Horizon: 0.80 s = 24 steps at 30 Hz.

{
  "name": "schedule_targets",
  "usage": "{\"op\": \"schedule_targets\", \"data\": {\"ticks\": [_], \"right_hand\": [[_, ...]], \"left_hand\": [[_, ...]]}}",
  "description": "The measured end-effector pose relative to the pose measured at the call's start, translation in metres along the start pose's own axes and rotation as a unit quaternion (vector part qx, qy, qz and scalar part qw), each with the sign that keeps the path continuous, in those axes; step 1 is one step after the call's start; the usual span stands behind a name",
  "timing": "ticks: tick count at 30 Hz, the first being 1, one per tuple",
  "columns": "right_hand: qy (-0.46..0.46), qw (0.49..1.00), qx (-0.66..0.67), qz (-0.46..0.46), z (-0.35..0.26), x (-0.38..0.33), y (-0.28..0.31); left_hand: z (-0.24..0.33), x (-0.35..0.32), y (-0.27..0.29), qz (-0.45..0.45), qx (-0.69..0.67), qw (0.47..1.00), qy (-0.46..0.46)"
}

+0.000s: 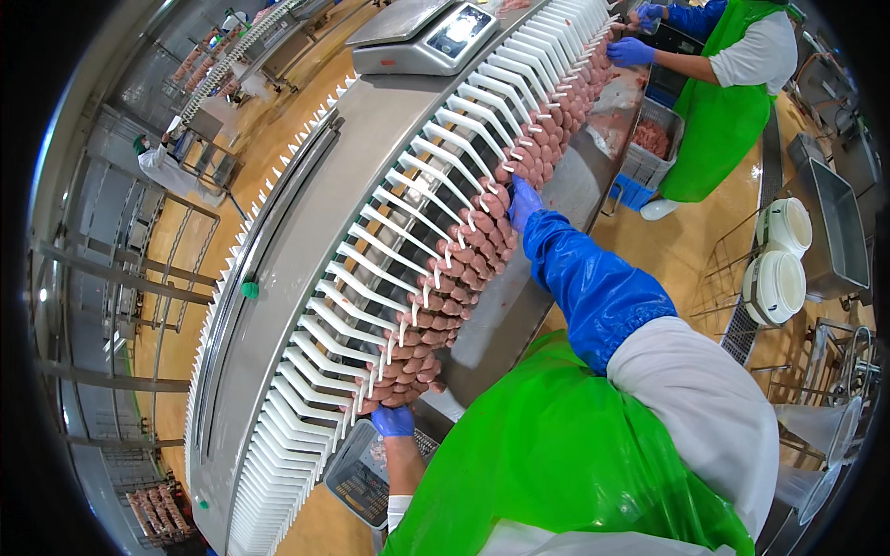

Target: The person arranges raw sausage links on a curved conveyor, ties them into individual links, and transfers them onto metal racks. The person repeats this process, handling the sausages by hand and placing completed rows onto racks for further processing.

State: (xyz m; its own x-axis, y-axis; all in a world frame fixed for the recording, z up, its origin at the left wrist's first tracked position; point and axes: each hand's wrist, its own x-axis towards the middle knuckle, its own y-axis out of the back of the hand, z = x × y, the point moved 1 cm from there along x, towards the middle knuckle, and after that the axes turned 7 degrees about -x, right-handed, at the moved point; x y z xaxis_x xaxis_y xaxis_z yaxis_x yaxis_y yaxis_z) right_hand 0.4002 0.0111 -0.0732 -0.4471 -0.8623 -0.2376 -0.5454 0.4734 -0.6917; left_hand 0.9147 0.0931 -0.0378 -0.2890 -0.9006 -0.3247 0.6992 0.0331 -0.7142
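Meat pieces [465, 264] line the conveyor's edge [394, 134] between left hand [394, 422] and right hand [526, 204], plump, pink; grip and opening I can't tell.

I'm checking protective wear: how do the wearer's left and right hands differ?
The left hand is at the lower end of the pinkish meat pieces; the right hand is farther up the row. Behind the left hand, bare forearm shows; behind the right hand, a blue sleeve cover. Both hands wear blue gloves.
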Motion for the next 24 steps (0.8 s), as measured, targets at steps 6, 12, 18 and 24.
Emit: {"op": "schedule_targets", "data": {"ticks": [6, 12, 18, 24], "right_hand": [[0.11, 0.975, -0.19, -0.021, 0.003, -0.011, -0.009], [-0.035, 0.922, -0.37, -0.105, -0.08, -0.001, 0.086], [0.367, 0.722, -0.566, 0.154, -0.249, 0.137, 0.231], [0.157, 0.915, -0.355, 0.111, -0.322, 0.228, 0.224]], "left_hand": [[-0.019, 0.011, 0.084, 0.071, 0.055, 0.995, -0.034], [-0.024, -0.008, 0.027, 0.019, 0.037, 0.999, -0.014], [-0.028, 0.009, 0.001, 0.118, 0.009, 0.993, -0.009], [-0.03, 0.013, 0.014, 0.213, 0.031, 0.977, -0.009]]}}
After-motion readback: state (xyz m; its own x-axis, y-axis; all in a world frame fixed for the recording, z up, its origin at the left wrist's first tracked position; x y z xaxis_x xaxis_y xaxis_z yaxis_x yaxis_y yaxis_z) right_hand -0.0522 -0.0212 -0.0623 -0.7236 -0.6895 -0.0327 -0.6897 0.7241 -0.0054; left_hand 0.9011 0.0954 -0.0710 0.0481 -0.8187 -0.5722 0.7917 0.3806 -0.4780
